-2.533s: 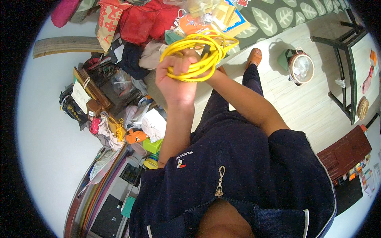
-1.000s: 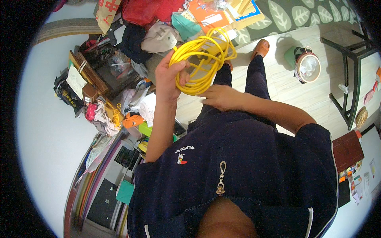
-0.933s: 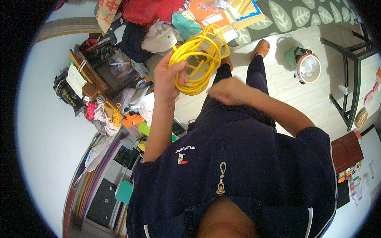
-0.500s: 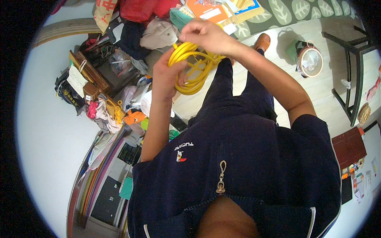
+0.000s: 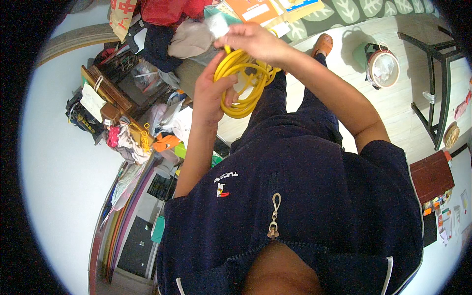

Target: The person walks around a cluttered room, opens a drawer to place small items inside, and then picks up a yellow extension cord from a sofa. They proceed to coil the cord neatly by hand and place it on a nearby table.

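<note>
A coil of yellow cable point(image 5: 242, 105) hangs in front of me, in several loose loops. My left hand point(image 5: 211, 91) is closed round the coil's left side, thumb across the loops and fingertips showing inside them. Above it, my right hand point(image 5: 258, 43) pinches the cable near the top of the coil, its fingers bent and pointing left. A small blurred whitish piece point(image 5: 216, 25) shows just beyond the right fingertips; whether it is joined to the cable I cannot tell. The loops behind the right palm are partly hidden.
Clothes point(image 5: 194, 40), a red bag point(image 5: 162, 11) and papers point(image 5: 255, 11) are heaped at the far side. A cluttered wooden shelf point(image 5: 110, 88) stands at left. On the right are a lined bin point(image 5: 383, 70) and a black metal frame point(image 5: 431, 88).
Both hands and the coil have shifted slightly right. The whitish piece now shows beyond the right fingertips. My left hand still grips the coil.
</note>
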A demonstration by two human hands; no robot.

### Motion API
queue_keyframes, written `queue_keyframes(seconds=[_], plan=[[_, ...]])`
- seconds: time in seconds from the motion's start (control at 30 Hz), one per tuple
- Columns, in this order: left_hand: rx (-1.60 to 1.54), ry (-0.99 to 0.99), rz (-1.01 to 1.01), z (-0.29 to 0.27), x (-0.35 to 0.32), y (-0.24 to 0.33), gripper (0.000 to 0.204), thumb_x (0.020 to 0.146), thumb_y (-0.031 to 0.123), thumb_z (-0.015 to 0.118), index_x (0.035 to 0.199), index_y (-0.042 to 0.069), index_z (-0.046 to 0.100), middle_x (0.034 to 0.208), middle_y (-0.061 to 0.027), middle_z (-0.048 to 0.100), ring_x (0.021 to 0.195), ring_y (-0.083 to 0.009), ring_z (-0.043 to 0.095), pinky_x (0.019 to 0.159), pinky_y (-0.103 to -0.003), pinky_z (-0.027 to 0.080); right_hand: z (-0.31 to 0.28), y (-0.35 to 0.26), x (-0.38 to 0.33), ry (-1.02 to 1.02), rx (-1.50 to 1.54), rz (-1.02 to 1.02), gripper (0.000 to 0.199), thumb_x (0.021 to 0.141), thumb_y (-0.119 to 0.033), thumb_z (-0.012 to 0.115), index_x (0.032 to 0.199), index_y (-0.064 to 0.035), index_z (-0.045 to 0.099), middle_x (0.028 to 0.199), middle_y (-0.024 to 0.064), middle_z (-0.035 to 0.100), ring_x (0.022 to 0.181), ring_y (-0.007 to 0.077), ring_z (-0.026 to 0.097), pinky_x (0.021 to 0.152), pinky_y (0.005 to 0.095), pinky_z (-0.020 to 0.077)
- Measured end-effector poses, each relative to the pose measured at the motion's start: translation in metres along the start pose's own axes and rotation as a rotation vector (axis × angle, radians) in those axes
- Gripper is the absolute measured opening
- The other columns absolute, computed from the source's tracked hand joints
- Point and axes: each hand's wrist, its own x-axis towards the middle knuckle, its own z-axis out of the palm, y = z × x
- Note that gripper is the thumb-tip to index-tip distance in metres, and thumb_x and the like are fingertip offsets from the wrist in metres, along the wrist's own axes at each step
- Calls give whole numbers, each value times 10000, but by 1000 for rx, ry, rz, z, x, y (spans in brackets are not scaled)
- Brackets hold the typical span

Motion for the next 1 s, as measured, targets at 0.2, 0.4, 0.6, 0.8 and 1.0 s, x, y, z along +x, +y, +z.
queue_keyframes(seconds=[0.2, 0.4, 0.6, 0.8, 1.0], plan=[[-20, 70, -8, -8, -1, 0, 627, 734, -28, 524, 1308, 12, 276, 739, -81, 521, 363, -95, 380, 382, -233, 363, -12, 4, 6, 277, 39, 135, 278, 847, -295, 557, 891, -25, 604, 817, 11, 624, 674, 37, 527, 626, 170, 413], [87, 22, 51, -9, -2, 12, 637, 721, -44, 535, 1305, 11, 288, 782, -91, 547, 363, -88, 394, 363, -223, 348, -12, -4, 21, 85, 37, 24, 307, 777, -349, 622, 791, -43, 607, 677, 4, 594, 552, 51, 499, 505, 202, 417], [139, -15, -13, -13, 0, 14, 588, 724, -46, 559, 1270, -11, 345, 773, -68, 563, 378, -64, 409, 351, -200, 319, -17, -17, 22, -78, -47, 128, 308, 797, -383, 597, 837, -78, 591, 725, -23, 591, 563, 32, 469, 517, 175, 376], [266, -65, -32, -16, 8, 19, 550, 708, 20, 601, 1215, -60, 402, 733, -45, 552, 382, -52, 395, 363, -190, 316, -14, -27, 36, -269, -161, 134, 277, 801, -360, 581, 799, -83, 589, 710, -22, 586, 613, 55, 503, 573, 193, 400], [147, -84, -49, -21, 11, 17, 542, 711, 8, 585, 1217, -57, 402, 739, -51, 556, 362, -58, 386, 356, -195, 327, -11, -17, 37, -228, -159, 91, 304, 829, -369, 559, 831, -67, 586, 750, -9, 597, 635, 62, 520, 595, 198, 422]])
